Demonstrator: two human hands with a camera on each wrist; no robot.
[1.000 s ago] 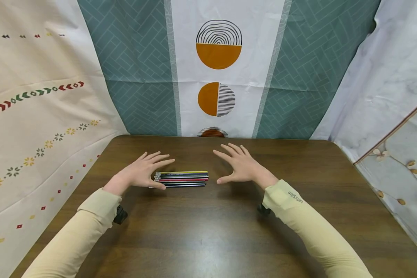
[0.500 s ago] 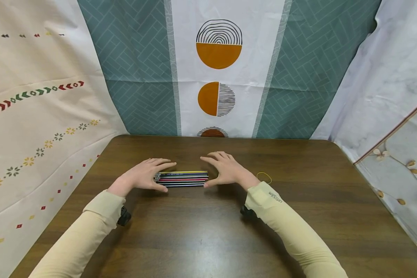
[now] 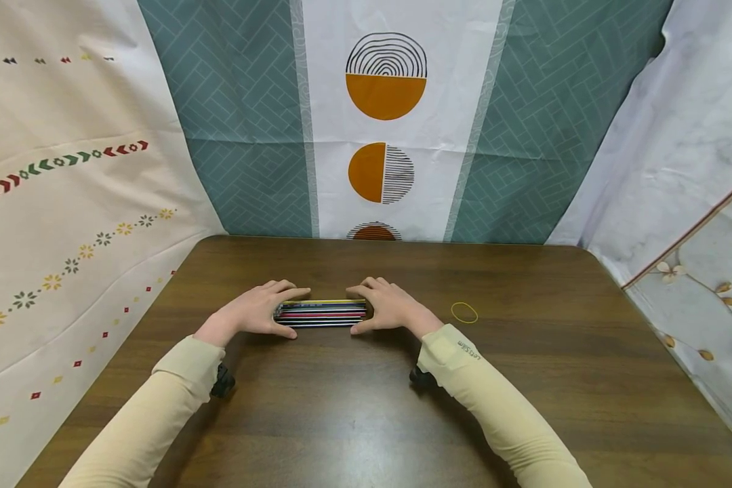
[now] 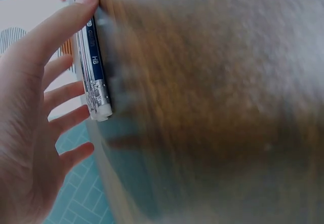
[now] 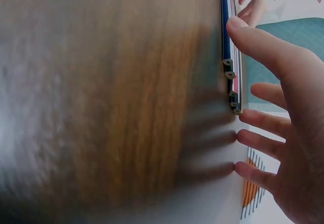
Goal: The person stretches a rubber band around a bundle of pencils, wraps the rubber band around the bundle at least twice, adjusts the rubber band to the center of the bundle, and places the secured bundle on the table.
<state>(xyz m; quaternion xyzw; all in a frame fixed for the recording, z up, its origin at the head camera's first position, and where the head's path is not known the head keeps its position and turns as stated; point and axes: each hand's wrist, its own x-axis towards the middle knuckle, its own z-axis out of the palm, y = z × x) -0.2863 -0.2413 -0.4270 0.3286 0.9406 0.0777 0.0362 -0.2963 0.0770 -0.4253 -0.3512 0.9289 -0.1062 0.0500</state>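
Observation:
A flat row of several pencils [image 3: 322, 314] lies crosswise on the brown table, striped in black, white, red, blue and yellow. My left hand [image 3: 253, 312] spans its left end, thumb on the near side and fingers on the far side. In the left wrist view, white erasers cap a pencil [image 4: 96, 64] marked HB, and my thumb tip overlaps it. My right hand [image 3: 393, 308] straddles the other end likewise. Unsharpened ends of the pencils [image 5: 227, 41] show in the right wrist view beside my spread fingers. Whether either hand presses on them is unclear.
A thin yellow rubber band [image 3: 461, 303] lies on the table to the right of my right hand. The brown table [image 3: 354, 393] extends toward me and to both sides. A patterned curtain [image 3: 250, 169] hangs behind its far edge.
My right hand has moved left, from beside the pencils to around their right end, uncovering the rubber band. My left hand has shifted slightly right and nearer the pencils.

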